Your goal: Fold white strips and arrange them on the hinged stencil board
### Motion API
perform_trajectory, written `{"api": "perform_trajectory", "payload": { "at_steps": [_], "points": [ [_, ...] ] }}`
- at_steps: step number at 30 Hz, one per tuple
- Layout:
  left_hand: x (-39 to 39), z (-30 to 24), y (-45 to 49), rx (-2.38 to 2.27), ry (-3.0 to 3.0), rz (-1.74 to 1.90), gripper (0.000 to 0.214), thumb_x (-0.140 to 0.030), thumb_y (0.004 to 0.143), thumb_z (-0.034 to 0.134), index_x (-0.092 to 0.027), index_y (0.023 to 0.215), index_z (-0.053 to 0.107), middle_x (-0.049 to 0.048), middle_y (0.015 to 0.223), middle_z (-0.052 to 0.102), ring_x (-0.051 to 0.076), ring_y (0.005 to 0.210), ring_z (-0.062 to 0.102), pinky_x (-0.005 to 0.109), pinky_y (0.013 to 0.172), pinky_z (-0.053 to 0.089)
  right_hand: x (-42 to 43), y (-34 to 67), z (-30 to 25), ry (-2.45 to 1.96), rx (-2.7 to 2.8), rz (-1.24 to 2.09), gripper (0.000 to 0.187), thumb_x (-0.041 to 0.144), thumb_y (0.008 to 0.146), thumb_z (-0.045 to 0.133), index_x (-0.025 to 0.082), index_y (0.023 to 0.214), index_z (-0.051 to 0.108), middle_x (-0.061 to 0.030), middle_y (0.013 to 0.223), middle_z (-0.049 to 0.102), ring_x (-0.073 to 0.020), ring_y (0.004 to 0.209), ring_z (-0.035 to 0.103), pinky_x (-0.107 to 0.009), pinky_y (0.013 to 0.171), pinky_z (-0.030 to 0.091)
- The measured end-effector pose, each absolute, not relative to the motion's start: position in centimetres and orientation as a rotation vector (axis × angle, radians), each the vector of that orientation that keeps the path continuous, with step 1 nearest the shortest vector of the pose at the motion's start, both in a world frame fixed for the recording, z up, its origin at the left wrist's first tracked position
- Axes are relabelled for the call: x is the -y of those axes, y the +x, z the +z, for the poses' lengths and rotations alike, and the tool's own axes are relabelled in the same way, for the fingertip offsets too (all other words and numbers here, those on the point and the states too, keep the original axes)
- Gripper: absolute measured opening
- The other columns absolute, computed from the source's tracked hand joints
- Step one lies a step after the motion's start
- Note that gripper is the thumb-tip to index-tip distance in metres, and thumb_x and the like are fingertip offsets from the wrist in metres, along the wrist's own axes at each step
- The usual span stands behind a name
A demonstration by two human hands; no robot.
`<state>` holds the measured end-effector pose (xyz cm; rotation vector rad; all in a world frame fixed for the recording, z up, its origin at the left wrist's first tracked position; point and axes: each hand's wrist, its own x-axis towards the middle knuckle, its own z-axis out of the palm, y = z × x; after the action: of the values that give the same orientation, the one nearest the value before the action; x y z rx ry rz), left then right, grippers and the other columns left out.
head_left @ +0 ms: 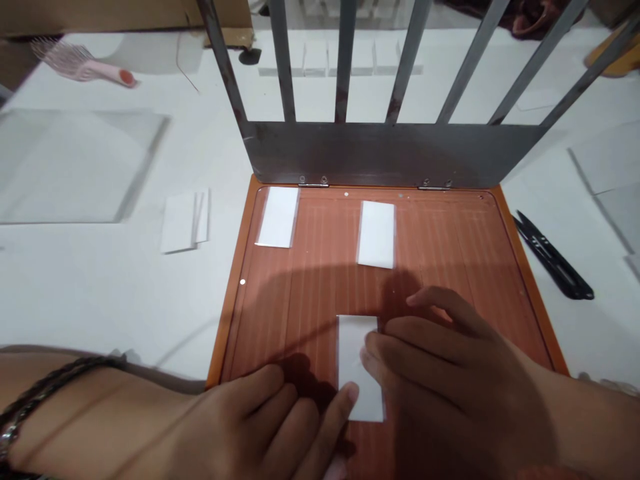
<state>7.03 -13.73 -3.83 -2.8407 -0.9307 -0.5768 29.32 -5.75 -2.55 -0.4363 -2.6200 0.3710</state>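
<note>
Left hand [270, 420] and right hand [450, 380], fingers flat and gripping nothing, press a white rectangular card [359, 367] near the front edge of the orange ribbed board [310, 280]; bare board lies beyond.

Three cards [361, 367] lie on the board [450, 240]; scissors [553, 257] right, hairbrush [83, 67] far left.

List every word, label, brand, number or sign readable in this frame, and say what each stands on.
None can be read: no lettering shows anywhere.
White cards on the orange board: blank.
Card under the left hand and right hand: blank.
Black snips, pink brush, metal frame: no visible marking.
</note>
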Motion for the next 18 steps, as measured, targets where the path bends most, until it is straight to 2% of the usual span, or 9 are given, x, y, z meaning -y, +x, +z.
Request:
{"api": "perform_trajectory", "payload": {
  "at_steps": [11,18],
  "points": [
    [13.72,-3.95,7.03,0.964,-2.855,-0.612,0.025,-0.021,0.093,0.050,-0.009,0.109,0.065,-0.0045,0.062,0.057,0.009,0.049,0.049,0.029,0.050,0.045,5.80,29.38,-2.91,-0.418,2.610,0.366,0.036,0.009,0.095,0.033,0.017,0.080,0.065,-0.0016,0.081,0.068,-0.0147,0.074,0.055,-0.043,0.080,0.038],
    [13.88,-3.96,7.20,1.021,-2.833,-0.657,0.024,-0.022,0.093,0.049,-0.011,0.105,0.066,-0.0042,0.065,0.061,0.010,0.052,0.052,0.030,0.050,0.045,5.59,29.47,-2.79,-0.412,2.639,0.366,0.034,0.009,0.093,0.037,0.019,0.075,0.064,-0.0014,0.081,0.069,-0.0159,0.073,0.057,-0.042,0.078,0.038]
  ]
}}
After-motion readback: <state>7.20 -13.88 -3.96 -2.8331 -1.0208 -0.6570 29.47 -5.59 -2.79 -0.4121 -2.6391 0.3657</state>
